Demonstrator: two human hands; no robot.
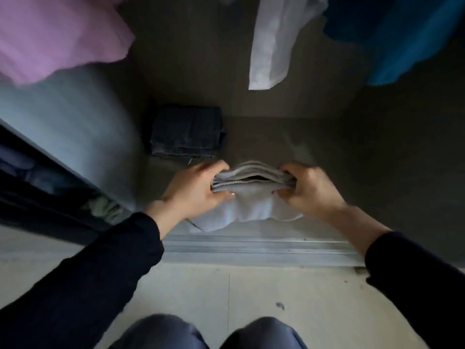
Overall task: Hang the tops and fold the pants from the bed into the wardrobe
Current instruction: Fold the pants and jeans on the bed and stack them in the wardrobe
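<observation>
Head view: you kneel at the wardrobe floor [327,157].
Left hand [193,190]: grips one end of the folded white pants [251,200].
Right hand [310,188]: pinches the other end.
Pants: resting just inside the door track [251,248].
Neighbour: folded dark pants [186,133], apart, behind-left.
Risk: squeezing inward bows the layers; letting go unevenly could spill the fold.

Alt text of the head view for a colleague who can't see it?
Left hand and right hand grip the ends of a folded pale grey garment at the front edge of the wardrobe. Folded dark denim pants lie behind it; a pink top, a white top and a blue top hang above.
</observation>
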